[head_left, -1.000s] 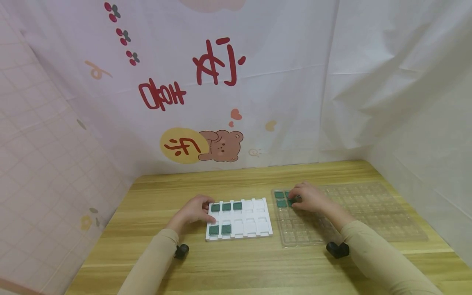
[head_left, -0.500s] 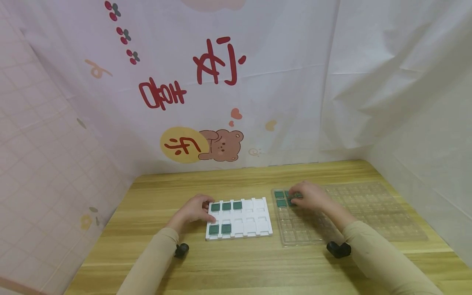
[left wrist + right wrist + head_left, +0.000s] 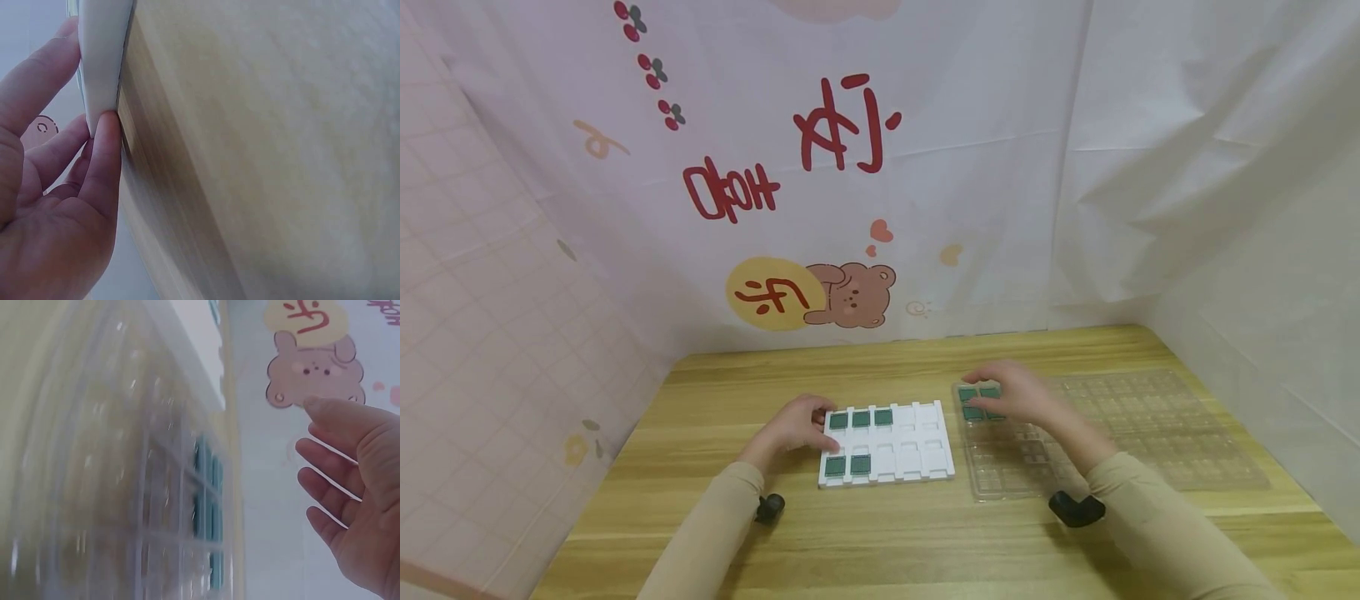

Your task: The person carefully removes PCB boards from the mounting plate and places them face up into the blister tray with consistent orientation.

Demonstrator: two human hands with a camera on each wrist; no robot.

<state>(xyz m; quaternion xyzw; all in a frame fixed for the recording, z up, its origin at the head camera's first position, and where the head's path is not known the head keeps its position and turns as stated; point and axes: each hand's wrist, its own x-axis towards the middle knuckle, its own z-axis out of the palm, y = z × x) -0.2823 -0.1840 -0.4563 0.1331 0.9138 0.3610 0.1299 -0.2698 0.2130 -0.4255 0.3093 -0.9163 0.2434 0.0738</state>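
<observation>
In the head view, a white tray point(image 3: 934, 460) with two rows of pockets lies mid-table. Small square green circuit chips point(image 3: 861, 465) fill three pockets at the far row's left end and two in the near row. My left hand point(image 3: 792, 427) holds the tray's left edge; the left wrist view has thumb and fingertips pinching its white rim point(image 3: 103, 69). Over the far left corner of a clear plastic tray point(image 3: 992, 479) hovers my right hand point(image 3: 1018, 395), thumb and fingers apart. Beneath it are green chips point(image 3: 967, 394), partly hidden. The right wrist view shows nothing between its spread fingers.
Another stretch of clear pocketed plastic tray point(image 3: 1180, 433) extends to the right. All of it rests on a wood-grain table point(image 3: 880, 542). A printed white cloth point(image 3: 1000, 167) stands behind and along both sides.
My right hand has shifted left across the clear tray's chips, and its thumb and fingers have spread apart. The left hand and white tray have stayed put.
</observation>
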